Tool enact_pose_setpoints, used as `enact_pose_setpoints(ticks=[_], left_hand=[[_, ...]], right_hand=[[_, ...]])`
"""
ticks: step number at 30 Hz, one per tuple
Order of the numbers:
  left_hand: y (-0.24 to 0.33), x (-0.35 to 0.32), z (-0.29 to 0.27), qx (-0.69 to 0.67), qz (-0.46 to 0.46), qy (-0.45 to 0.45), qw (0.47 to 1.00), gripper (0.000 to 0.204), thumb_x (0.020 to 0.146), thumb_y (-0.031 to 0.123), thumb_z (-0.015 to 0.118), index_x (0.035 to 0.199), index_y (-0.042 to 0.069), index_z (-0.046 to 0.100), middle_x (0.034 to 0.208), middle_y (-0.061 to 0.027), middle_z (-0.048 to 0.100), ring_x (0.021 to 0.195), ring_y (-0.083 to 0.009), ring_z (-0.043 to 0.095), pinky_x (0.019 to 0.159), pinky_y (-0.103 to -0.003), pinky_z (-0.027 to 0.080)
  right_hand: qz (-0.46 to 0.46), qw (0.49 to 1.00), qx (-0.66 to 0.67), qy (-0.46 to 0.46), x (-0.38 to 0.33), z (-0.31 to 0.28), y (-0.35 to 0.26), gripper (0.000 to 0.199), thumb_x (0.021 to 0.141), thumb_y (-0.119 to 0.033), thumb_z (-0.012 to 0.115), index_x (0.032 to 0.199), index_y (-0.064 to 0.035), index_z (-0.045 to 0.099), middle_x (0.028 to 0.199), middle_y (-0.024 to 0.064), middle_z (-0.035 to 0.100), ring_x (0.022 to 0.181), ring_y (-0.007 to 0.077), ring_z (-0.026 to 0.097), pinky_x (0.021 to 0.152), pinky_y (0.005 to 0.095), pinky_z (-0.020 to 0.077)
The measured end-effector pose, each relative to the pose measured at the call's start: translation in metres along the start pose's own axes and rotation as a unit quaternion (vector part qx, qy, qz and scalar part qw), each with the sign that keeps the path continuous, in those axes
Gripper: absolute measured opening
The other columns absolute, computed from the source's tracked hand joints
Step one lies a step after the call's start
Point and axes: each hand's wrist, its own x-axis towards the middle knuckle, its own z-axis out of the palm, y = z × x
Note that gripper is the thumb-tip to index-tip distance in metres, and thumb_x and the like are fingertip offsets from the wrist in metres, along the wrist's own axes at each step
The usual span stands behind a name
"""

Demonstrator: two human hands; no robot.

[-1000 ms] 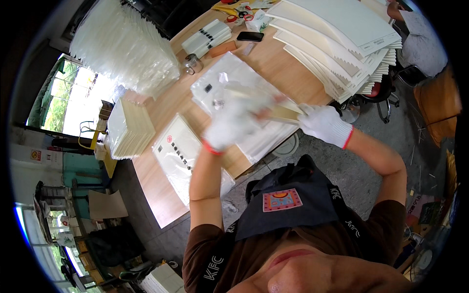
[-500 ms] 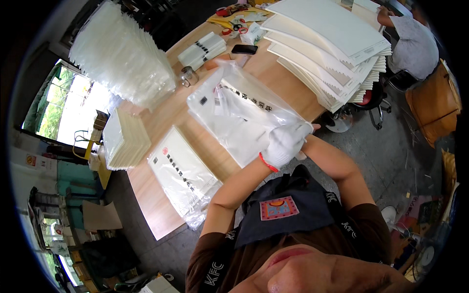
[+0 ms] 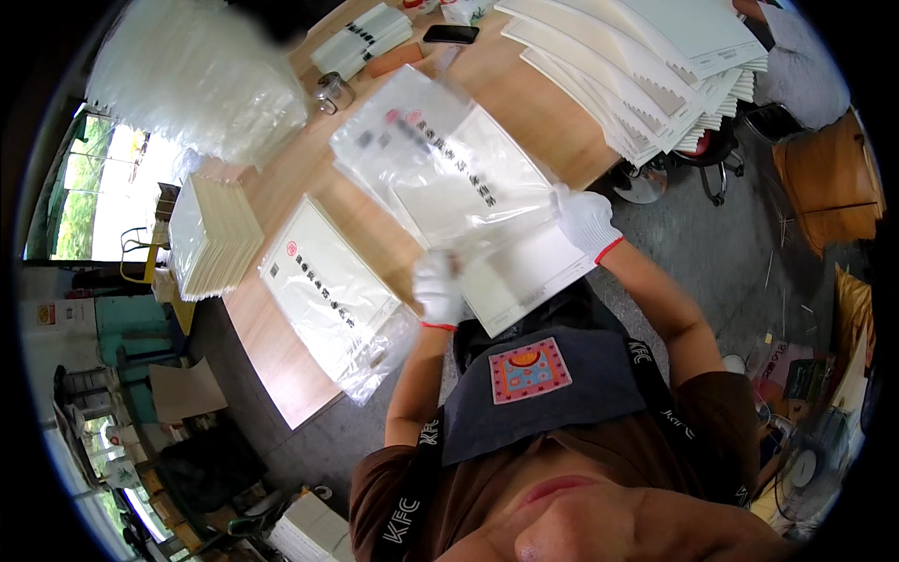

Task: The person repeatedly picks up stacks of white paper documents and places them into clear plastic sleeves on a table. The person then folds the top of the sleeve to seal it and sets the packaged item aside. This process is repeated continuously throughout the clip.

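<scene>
A clear plastic bag [image 3: 403, 117] with dark printing lies on the table, and a white paper pad [image 3: 524, 281] sits partly inside it. The pad's near end sticks out of the bag's mouth toward my body. My right hand [image 3: 587, 223], in a white glove with a red cuff, grips the bag's edge at the right side of the pad. At the left side of the mouth is my left hand [image 3: 437, 288], gloved alike; its fingers are smeared by motion. Left of it lies a bagged paper pad [image 3: 323, 290] with similar printing.
A tall pile of clear bags [image 3: 197, 84] stands at the far left, above a paper stack [image 3: 213, 239]. Fanned paper stacks [image 3: 646, 75] cover the right far side. A glass jar [image 3: 333, 94] and phone [image 3: 451, 35] lie beyond. Another person [image 3: 801, 70] sits at right.
My hands were together at the bag's near right corner; they have parted, the left one moving left. The pad's near end now shows outside the bag. The view has shifted too.
</scene>
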Motion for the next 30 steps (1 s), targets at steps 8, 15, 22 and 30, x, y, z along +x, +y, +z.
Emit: enact_pose_setpoints(ticks=[8,15,22,30], left_hand=[[0.029,-0.087,-0.058,0.031,0.061,0.029,0.997,0.019,0.067,0.002,0.065,0.068,0.01,0.048,0.065,-0.0066,0.05,0.057,-0.0246,0.053,0.049,-0.036,0.044],[0.033,-0.059,-0.041,-0.041,-0.176,0.02,0.983,0.021,0.066,-0.004,0.062,0.076,0.007,0.046,0.064,-0.0078,0.05,0.055,-0.0263,0.052,0.049,-0.037,0.042],[-0.049,-0.168,-0.013,-0.242,-0.373,-0.094,0.89,0.02,0.083,0.007,0.059,0.102,0.006,0.051,0.094,-0.0074,0.058,0.086,-0.0248,0.061,0.075,-0.032,0.051],[0.024,-0.064,-0.024,-0.27,-0.335,0.014,0.903,0.028,0.095,0.021,0.048,0.111,0.0,0.06,0.091,-0.0076,0.062,0.082,-0.0168,0.056,0.074,-0.029,0.046]], right_hand=[[-0.064,0.965,-0.122,-0.225,-0.115,-0.038,-0.007,0.022,0.084,-0.022,0.048,0.085,-0.0045,0.062,0.071,0.0146,0.067,0.064,0.0298,0.068,0.051,0.0433,0.0517],[-0.103,0.99,-0.034,-0.086,-0.091,-0.024,0.012,0.021,0.082,-0.025,0.049,0.075,-0.0058,0.054,0.06,0.0134,0.06,0.054,0.0305,0.062,0.047,0.0464,0.0476],[-0.075,0.977,0.005,-0.199,-0.113,0.02,0.068,0.027,0.088,-0.026,0.042,0.09,-0.0104,0.063,0.076,0.0139,0.065,0.071,0.034,0.064,0.064,0.0469,0.0485],[0.069,0.634,0.725,-0.26,-0.044,0.102,0.03,0.039,0.093,-0.02,0.054,0.127,-0.0008,0.049,0.116,0.0069,0.059,0.104,0.0156,0.056,0.091,0.0268,0.0434]])
